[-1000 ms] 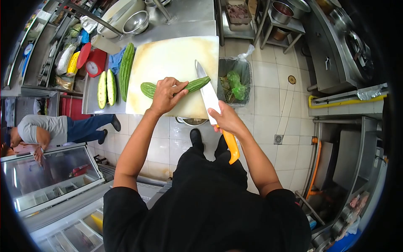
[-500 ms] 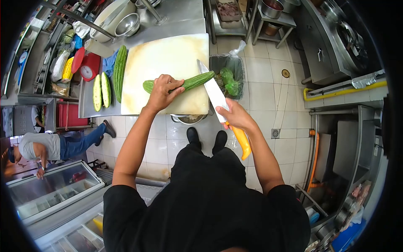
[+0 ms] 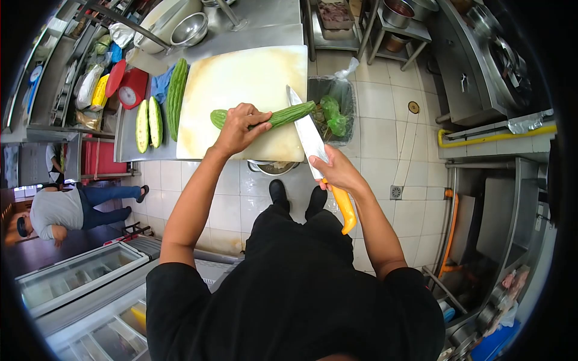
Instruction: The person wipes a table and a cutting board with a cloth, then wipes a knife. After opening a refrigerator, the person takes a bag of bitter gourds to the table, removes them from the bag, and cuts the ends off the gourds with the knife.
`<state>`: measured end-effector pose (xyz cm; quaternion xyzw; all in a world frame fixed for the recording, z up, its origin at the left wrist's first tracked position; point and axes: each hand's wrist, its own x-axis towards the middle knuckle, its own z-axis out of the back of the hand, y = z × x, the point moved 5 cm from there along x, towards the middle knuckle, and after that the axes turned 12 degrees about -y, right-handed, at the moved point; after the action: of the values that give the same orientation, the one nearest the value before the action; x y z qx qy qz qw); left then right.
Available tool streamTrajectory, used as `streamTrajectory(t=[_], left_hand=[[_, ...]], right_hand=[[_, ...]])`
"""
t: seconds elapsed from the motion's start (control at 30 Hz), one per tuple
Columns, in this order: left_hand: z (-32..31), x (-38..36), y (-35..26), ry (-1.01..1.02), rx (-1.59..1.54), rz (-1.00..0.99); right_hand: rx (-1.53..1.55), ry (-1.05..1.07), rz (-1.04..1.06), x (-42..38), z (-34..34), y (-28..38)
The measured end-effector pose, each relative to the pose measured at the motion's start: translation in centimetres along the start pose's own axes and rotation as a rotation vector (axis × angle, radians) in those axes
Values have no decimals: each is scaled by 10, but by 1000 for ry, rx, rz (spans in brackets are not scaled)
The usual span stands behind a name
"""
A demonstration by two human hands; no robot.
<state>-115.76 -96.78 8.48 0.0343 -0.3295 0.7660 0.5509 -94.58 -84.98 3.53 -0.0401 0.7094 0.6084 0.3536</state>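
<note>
My left hand (image 3: 243,127) is closed over the middle of a long green bitter gourd (image 3: 292,114), pressing it onto the white cutting board (image 3: 241,72). In my right hand (image 3: 338,166) is a large knife (image 3: 311,141) with a yellow handle, gripped where blade and handle meet. Its blade lies under the gourd's right end in this view, close to the board's right edge. Left of the board rests another whole bitter gourd (image 3: 176,99). Two split gourd halves (image 3: 149,123) lie beside that one, pale insides showing.
A bin with a clear liner (image 3: 348,108) holds green scraps right of the board. Under the board's front edge stands a pot (image 3: 265,167). A red scale (image 3: 130,90) and steel bowl (image 3: 189,30) sit behind. One person (image 3: 57,210) stands at far left near glass-topped freezers (image 3: 84,274).
Both hands, the gourd and the knife keep nearly the same pose, with the whole view shifted slightly. The person at left has changed stance, drawing an arm back from the freezer.
</note>
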Motion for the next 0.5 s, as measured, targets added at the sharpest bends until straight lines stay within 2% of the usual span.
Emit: streamTrajectory(t=[0.23, 0.3, 0.5], left_hand=[[-1, -1, 0, -32, -49, 37], [0, -2, -3, -63, 32, -24], [-3, -5, -2, -78, 62, 33]], right_hand=[[49, -2, 54, 16, -25, 5], [46, 3, 32, 7, -22, 1], [20, -1, 32, 8, -33, 4]])
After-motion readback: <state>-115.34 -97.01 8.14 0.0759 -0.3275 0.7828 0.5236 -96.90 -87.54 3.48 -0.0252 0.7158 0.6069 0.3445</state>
